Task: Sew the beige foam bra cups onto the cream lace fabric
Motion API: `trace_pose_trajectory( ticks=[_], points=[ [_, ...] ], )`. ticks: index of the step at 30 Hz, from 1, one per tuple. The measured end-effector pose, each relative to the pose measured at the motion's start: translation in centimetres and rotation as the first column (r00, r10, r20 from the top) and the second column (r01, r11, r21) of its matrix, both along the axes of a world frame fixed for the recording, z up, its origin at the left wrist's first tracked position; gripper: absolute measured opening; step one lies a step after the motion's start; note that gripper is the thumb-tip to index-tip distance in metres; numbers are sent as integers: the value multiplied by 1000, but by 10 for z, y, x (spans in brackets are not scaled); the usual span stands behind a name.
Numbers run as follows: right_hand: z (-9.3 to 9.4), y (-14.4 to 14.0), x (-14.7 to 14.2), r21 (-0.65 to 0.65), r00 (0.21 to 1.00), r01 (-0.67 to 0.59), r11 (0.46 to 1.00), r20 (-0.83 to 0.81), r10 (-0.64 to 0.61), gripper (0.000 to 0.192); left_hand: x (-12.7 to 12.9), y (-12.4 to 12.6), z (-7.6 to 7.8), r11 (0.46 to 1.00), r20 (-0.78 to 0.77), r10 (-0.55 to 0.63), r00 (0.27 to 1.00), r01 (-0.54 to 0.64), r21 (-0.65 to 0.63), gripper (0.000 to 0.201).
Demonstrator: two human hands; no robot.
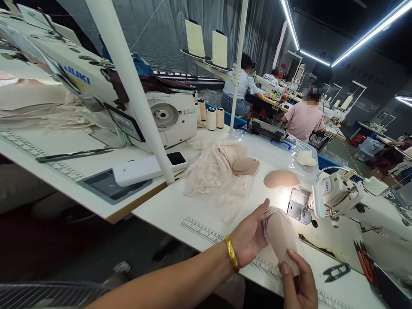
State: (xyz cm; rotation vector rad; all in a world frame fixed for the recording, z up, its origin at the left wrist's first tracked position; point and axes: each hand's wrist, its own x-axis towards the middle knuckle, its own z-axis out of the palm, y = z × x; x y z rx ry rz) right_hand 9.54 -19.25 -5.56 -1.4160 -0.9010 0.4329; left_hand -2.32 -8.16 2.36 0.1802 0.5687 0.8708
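Presently, in the head view, a beige padded cup (280, 240) is held above the counter (180, 210) edge, in front of the sewing machine (350, 206). The left hand (249, 236) fingers are clamped on its upper end, the right hand (298, 283) fingers on its lower end. It is not yet under the needle; a second cup (281, 179) and a lace pile (219, 171) lie unsewn beyond.
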Motion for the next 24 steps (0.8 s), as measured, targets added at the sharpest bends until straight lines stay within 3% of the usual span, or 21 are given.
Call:
trace_pose_trajectory(
  ticks=[5,11,16,24],
  points=[
    [2,5,4,1,997,-16,1000,-80,16,48,-1,-6,3,994,-9,-6,1000,7,112,29],
    [9,18,18,45,954,-129,991,-267,136,60,-1,-9,2,993,43,-20,999,15,120,27],
    [5,19,24,-15,954,-172,985,-252,163,64,0,-9,2,993,55,-25,998,19,118,25],
    [8,22,26,40,906,-216,976,-364,215,69,4,-11,0,984,-28,23,999,-18,180,39]
  ],
)
